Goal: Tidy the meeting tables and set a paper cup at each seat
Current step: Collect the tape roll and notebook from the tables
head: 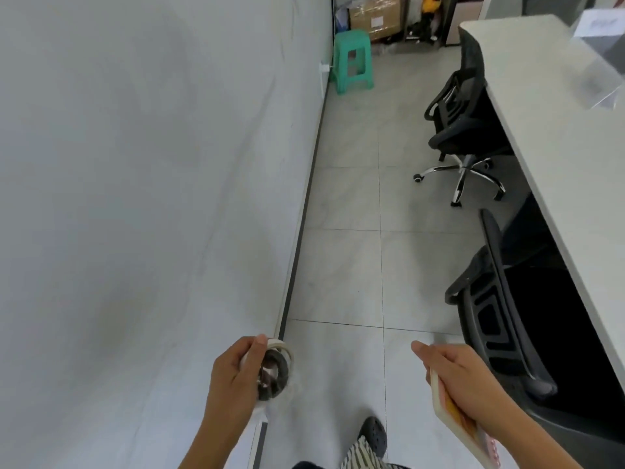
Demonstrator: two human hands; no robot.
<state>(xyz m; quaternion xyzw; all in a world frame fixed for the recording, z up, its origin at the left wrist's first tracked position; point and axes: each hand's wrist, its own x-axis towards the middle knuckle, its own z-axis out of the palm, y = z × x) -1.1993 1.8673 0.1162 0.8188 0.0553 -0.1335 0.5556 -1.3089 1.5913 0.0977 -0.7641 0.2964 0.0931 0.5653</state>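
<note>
I am walking along an aisle between a white wall and the meeting table, whose pale top runs down the right side. My left hand is shut on a bundle of tape rolls, a dark roll with a white one around it. My right hand grips a flat book-like object with a white and orange cover, held edge-on. No paper cup is visible.
Two black office chairs are pushed in at the table's left edge. A green plastic stool stands by the wall far ahead, with cardboard boxes behind it. A clear acrylic stand sits on the table. Grey tiled floor lies ahead.
</note>
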